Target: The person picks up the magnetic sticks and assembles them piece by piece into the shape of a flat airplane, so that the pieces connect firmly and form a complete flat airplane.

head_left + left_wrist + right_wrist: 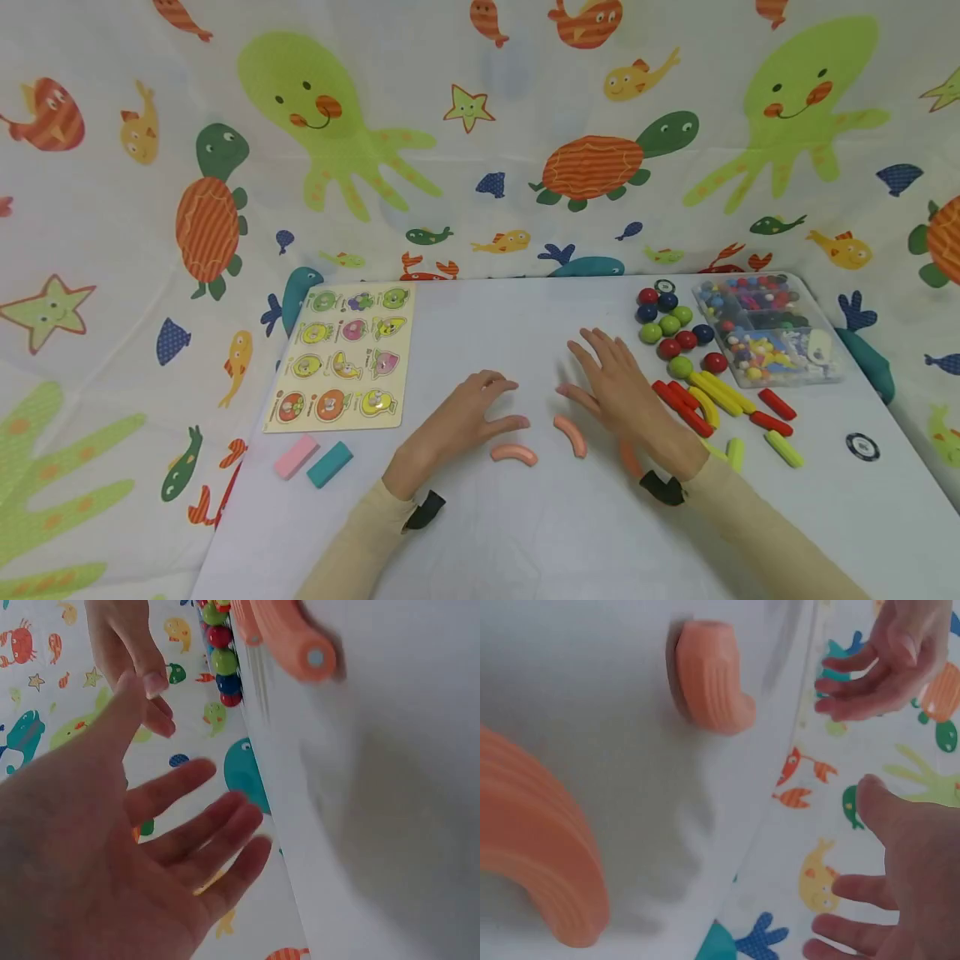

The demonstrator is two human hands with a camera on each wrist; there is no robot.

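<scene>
My left hand (463, 421) hovers above the white table, fingers loosely bent and thumb apart, with nothing in its grasp. Across from it, my right hand (621, 390) is also off the surface, its fingers spread and holding nothing. Between the hands lie two curved orange magnetic rods, one ribbed rod (514, 453) nearest the left hand and another (572, 436) closer to the right. A third orange rod (630, 458) is partly hidden under the right wrist. In the left wrist view, a grey dot shows on the end of an orange rod (289, 637).
At the left are a fruit puzzle board (337, 358), a pink block (297, 456) and a teal block (329, 464). Several coloured balls (681, 367), red sticks (684, 407) and yellow sticks (723, 390) lie right, beside a clear bead box (772, 333). A patterned cloth (450, 167) hangs behind.
</scene>
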